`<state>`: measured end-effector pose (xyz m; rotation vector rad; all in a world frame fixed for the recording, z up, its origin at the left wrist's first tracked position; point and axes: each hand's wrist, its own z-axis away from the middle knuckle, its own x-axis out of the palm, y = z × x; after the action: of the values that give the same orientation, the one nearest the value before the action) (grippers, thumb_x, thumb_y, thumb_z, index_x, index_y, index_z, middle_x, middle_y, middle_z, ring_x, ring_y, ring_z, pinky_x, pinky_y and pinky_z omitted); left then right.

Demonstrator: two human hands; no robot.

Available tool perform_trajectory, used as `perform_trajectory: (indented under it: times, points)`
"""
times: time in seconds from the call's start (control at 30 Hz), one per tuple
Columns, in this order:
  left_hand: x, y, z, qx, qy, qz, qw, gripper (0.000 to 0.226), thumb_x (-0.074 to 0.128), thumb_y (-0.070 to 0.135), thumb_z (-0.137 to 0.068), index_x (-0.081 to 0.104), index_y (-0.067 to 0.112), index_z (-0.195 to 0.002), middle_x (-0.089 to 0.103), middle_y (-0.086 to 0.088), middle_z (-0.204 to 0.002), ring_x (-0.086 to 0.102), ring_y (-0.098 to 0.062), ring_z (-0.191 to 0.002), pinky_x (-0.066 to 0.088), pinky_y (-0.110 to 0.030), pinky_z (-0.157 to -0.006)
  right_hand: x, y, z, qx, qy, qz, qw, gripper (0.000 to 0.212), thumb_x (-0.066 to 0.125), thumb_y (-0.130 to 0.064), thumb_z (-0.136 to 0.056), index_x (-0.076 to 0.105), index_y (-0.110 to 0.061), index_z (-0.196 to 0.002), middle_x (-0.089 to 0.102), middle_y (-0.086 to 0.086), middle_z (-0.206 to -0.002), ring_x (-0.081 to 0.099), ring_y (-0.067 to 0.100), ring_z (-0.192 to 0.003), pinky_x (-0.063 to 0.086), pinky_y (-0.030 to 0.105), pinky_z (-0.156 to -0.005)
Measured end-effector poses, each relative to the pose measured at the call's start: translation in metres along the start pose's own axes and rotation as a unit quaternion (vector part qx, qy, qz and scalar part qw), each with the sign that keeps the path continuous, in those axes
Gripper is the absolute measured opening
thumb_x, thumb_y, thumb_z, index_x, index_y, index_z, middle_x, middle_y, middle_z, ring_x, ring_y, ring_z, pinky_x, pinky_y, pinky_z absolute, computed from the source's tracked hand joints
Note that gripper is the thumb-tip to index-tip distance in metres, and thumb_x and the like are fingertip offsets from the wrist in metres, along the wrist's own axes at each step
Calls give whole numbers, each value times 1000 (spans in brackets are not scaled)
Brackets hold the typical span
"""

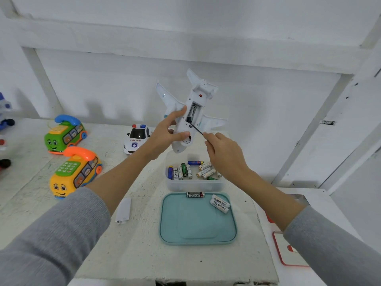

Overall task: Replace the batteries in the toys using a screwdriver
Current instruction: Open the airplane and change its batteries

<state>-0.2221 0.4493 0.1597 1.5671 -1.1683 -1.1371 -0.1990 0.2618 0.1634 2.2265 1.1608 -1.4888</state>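
My left hand (167, 133) grips a white toy airplane (192, 106) belly-up above the table, nose toward me. Its battery compartment is open and a battery (192, 113) sits inside. My right hand (221, 150) holds a thin black screwdriver (195, 129), whose tip reaches the near end of the compartment. A white compartment cover (124, 210) lies on the table to the left.
Below the airplane stands a clear tub (193, 184) with several batteries, and in front of it a teal lid (198, 223) carrying three batteries. A police car (137, 138), a green phone bus (64, 134) and a yellow phone bus (76, 172) stand at left. A red-edged object (288, 248) lies at right.
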Motion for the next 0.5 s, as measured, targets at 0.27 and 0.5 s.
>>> perform_trajectory:
  times: [0.27,0.5]
  points:
    - [-6,-2,1,-12,-18,-22,1000,62,67,6,-85,43,48,-125,51,-3,-126,58,-37,-109,52,-32,-91,-19,7,-2,29,-1,-27,999,26,43,-18,-95,61,-15,-114,67,5,-96,59,26,-87,46,34,-70]
    - [-12,-1,4,-7,-53,-83,995,64,67,6,-86,42,43,-131,47,23,-119,58,-20,-105,52,-23,-87,-35,20,-30,72,4,12,997,17,50,-23,-92,55,-10,-103,66,7,-92,57,26,-83,38,29,-64]
